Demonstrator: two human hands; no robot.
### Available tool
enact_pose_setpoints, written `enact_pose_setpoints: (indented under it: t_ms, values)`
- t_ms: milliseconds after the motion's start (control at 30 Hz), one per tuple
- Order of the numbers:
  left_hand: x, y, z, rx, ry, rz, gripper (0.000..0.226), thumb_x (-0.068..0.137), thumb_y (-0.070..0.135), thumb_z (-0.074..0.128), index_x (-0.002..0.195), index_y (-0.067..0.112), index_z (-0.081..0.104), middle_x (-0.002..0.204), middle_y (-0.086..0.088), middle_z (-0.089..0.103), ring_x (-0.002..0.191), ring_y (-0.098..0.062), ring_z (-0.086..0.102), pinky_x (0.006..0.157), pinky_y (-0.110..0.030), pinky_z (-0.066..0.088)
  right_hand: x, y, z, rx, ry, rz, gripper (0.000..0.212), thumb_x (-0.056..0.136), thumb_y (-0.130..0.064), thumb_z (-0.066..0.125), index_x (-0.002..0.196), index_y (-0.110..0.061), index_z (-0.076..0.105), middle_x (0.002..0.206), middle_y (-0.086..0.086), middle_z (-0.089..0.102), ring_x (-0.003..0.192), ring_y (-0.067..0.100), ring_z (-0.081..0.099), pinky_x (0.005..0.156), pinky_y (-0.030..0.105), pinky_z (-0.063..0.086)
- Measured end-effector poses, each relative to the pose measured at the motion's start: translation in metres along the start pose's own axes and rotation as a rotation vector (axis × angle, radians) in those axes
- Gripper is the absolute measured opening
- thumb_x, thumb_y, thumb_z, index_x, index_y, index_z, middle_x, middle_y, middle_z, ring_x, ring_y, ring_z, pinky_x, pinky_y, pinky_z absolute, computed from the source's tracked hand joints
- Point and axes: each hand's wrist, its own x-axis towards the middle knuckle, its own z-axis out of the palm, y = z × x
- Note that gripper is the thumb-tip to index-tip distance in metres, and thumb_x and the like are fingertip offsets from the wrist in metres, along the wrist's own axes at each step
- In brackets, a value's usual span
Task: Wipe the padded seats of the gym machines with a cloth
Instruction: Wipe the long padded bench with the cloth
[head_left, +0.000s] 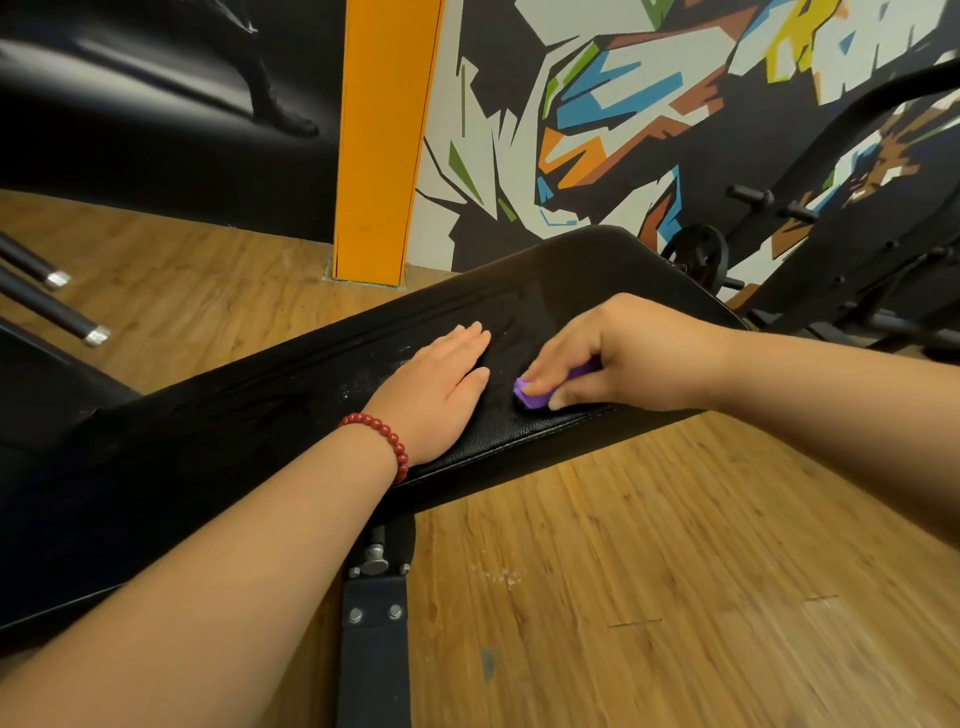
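Note:
A long black padded bench seat (545, 291) runs from lower left to upper right across the view. My left hand (441, 384), with a red bead bracelet on the wrist, lies flat on the pad with straight fingers. Just to its right, my right hand (618, 353) grips a small folded purple cloth (535, 397) and holds it against the pad near the front edge. Most of the cloth is hidden under my fingers. White specks dot the pad left of my left hand.
The bench's black metal support post (374, 623) stands below the pad on a wooden floor (675, 571). An orange pillar (379, 140) and a painted mural wall stand behind. A black machine frame with a weight plate (698, 252) is at the right; chrome-tipped bars (57, 306) at the left.

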Motion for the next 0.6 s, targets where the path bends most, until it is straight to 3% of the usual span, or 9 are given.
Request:
enact_pose_setpoints:
  t_ms: [200,367,433,600]
  values:
    - [0.001,0.0,-0.001,0.017,-0.007,0.004,0.051,0.105,0.032,0.03,0.154,0.024,0.017,0.161,0.01,0.014,0.147,-0.007,0.008,0.114,-0.022,0.006,0.037,0.008,-0.003,-0.093,0.105,0.046,0.017,0.087,-0.018,0.069,0.104,-0.023,0.072,0.103,-0.01,0.064,0.097,0.007,0.058,0.094,0.029,0.049]
    - [0.007,-0.007,-0.007,0.004,0.02,0.016,0.048,0.105,0.03,0.034,0.152,0.025,0.027,0.158,0.01,0.024,0.145,-0.007,0.017,0.115,-0.023,0.012,0.027,0.008,0.0,-0.013,0.033,0.017,0.028,0.088,-0.022,0.069,0.109,-0.04,0.063,0.101,-0.026,0.054,0.097,-0.003,0.052,0.082,0.006,0.038]
    - [0.009,-0.013,-0.011,0.003,0.029,0.013,0.048,0.105,0.03,0.035,0.151,0.026,0.027,0.158,0.01,0.026,0.145,-0.006,0.019,0.115,-0.024,0.014,0.023,0.009,0.001,-0.038,-0.02,-0.013,0.035,0.088,-0.024,0.068,0.119,-0.04,0.062,0.103,-0.024,0.054,0.099,-0.002,0.052,0.086,0.008,0.039]
    - [0.013,-0.018,-0.007,-0.011,-0.013,-0.001,0.052,0.104,0.034,0.033,0.154,0.027,0.018,0.161,0.011,0.013,0.148,-0.008,0.007,0.118,-0.028,0.009,0.044,0.014,-0.005,-0.11,-0.005,-0.049,0.025,0.087,-0.022,0.069,0.112,-0.028,0.069,0.103,-0.017,0.056,0.097,0.002,0.054,0.09,0.015,0.043]
